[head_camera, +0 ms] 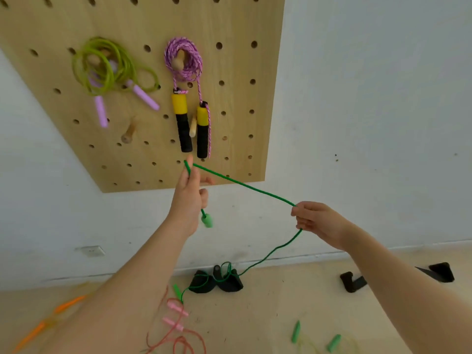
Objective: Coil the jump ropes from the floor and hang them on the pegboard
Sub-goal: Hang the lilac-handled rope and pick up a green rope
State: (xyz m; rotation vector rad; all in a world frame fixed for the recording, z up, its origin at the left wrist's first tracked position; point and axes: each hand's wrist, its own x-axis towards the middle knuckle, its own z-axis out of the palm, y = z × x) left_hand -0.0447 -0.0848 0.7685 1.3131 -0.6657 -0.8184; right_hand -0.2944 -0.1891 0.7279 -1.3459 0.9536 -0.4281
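The pegboard [237,26] fills the wall up left, with a lime rope [102,65] coiled on one peg and a pink rope [184,60] on the next, its yellow-black handles hanging down. Just below the board, the left hand [189,195] is raised, its grip closed on the green rope [245,186], one handle [207,220] dangling under the palm. The rope stretches right to the right hand [316,221], pinched in its fingers, then trails to the floor [268,315] among orange, pink and green handles.
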